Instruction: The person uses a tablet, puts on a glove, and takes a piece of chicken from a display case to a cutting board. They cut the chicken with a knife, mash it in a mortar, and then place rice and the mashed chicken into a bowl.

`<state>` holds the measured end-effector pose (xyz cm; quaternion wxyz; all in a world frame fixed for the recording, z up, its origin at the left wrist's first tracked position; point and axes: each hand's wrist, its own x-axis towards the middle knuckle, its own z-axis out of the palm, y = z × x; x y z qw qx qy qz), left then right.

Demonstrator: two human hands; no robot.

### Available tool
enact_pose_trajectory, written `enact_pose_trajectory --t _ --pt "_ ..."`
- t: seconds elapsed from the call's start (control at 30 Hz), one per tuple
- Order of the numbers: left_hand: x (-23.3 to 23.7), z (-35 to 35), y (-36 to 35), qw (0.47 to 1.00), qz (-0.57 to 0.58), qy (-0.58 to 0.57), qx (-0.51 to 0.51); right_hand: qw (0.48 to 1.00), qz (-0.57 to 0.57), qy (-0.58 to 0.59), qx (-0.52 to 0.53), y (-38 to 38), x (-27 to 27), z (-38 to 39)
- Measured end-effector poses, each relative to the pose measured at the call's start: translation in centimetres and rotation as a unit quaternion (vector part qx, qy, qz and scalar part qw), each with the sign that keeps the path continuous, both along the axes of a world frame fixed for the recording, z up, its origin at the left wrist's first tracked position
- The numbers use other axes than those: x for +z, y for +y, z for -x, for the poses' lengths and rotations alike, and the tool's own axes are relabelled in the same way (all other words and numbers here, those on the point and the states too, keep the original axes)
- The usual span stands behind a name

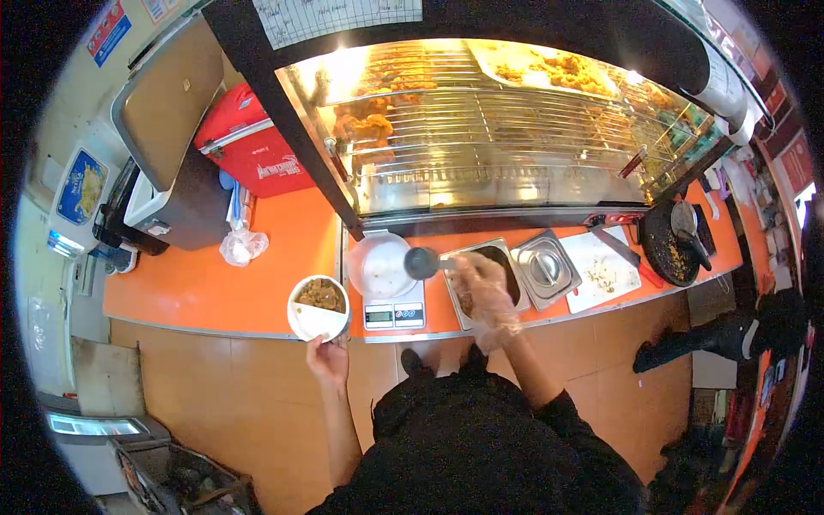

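Observation:
My bare left hand (328,360) grips a white bowl (294,316) from below, off the counter's front edge. Brown food (323,294) fills the far part of it, and a white divider or insert (316,322) covers the near part. In a clear plastic glove, my right hand (482,296) is closed around the handle of a dark measuring scoop (421,263). The scoop is over the right edge of a clear plastic tub (378,268), which rests on a digital kitchen scale (393,316). A steel food pan (498,249) lies partly hidden beneath my right hand.
Right of the pan are a steel lid (546,268), a white cutting board (601,279) with crumbs, a knife (616,247) and a black frying pan (661,262). A lit display case (481,129) stands behind. Plastic bag (244,247) and red bag (257,150) sit left; another person's leg (695,345) is right.

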<state>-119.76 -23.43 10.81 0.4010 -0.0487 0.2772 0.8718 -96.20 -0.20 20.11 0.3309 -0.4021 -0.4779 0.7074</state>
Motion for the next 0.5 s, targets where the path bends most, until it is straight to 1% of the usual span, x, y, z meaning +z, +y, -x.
enact_pose_trajectory --t 0.03,0.07,0.1,0.13,0.17,0.2,0.23,0.27,0.3,0.33,0.37,0.4,0.43,0.47,0.5 --pt "0.1 -0.2 0.0 1.000 0.009 0.011 0.018 0.997 -0.037 0.061 0.009 -0.3 -2.4 2.1" --pt "0.2 0.0 0.0 1.000 0.004 0.012 0.014 0.994 -0.071 0.044 0.072 -0.4 -2.4 3.3" --pt "0.1 0.1 -0.2 1.000 0.012 0.005 0.011 0.996 -0.021 0.014 0.083 -0.5 -3.5 5.3" --pt "-0.3 0.2 -0.3 1.000 0.019 -0.004 0.003 0.989 -0.039 0.074 0.123 -0.5 -6.4 6.6" --pt "-2.1 1.0 -0.7 1.000 0.003 0.001 -0.001 0.991 0.003 0.070 0.116 -0.9 -8.8 7.6" --pt "-1.1 0.6 -0.3 1.000 0.003 0.013 -0.007 0.987 0.002 0.103 0.122 -1.4 -10.2 7.5" --pt "0.1 0.2 0.1 1.000 0.005 0.022 -0.016 0.991 0.023 0.050 0.124 -2.3 -9.6 7.1" --pt "-0.7 0.5 0.1 1.000 -0.003 0.014 -0.021 0.973 -0.199 -0.025 0.111 -2.7 -14.7 7.8" --pt "-1.5 1.0 0.1 1.000 -0.011 0.007 -0.021 0.954 -0.209 -0.184 0.114 -2.9 -9.9 6.3" --pt "-1.8 0.9 0.4 0.999 -0.016 0.003 -0.042 0.910 -0.210 -0.338 0.120 -3.5 -3.5 5.0" --pt "-1.3 0.9 0.8 0.999 -0.005 0.012 -0.031 0.909 -0.209 -0.346 0.101 -3.2 -2.0 3.6" --pt "-0.6 0.8 1.4 1.000 0.004 0.022 -0.020 0.912 -0.243 -0.324 0.061 -2.7 -1.0 2.0" --pt "0.8 0.2 2.2 0.997 -0.007 0.046 -0.054 0.911 -0.280 -0.304 0.017 -2.0 -0.4 0.2" --pt "0.9 0.2 3.0 0.989 -0.056 0.067 -0.123 0.909 -0.267 -0.321 0.002 0.6 -1.6 -2.1" --pt "0.9 -0.4 5.6 0.984 -0.070 0.064 -0.151 0.904 -0.267 -0.332 -0.027 1.5 -1.1 -3.9"
